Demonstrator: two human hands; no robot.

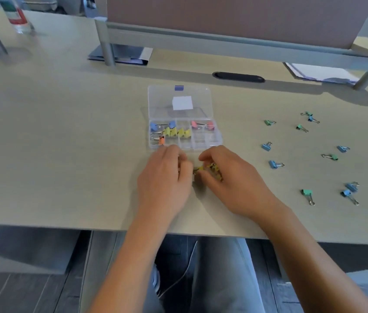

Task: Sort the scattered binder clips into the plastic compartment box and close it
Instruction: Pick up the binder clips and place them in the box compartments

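Pale wood-grain laminate covers the desk (65, 132) where I work, a grey partition rail running along its far side. Centre frame sits the box (184, 118), clear thin plastic, its lid (179, 98) folded back flat with a white label on it and a blue latch at the far edge. Compartments already hold blue, yellow, pink and orange clips; several on the near right look empty.

Just in front of the box, my left hand (167, 175) and right hand (228, 179) are curled toward each other over a small cluster of yellow clips (210, 169). The right hand's fingers are closed around some of them; whether the left hand pinches a clip I cannot tell, as its fingertips are hidden.

Well off to the right lie the loose clips (307, 154), blue and green, scattered apart on the bare desk.

By my reading these are light, stiff things: a folded, painted steel body with two wire loop handles. The smooth body would probably slip under a careless pinch, and the loops snag on each other in a handful. I would take each by the flat sides of its body, or hook a loop. The box looks light enough to skid, so closing it likely wants a steadying hand.
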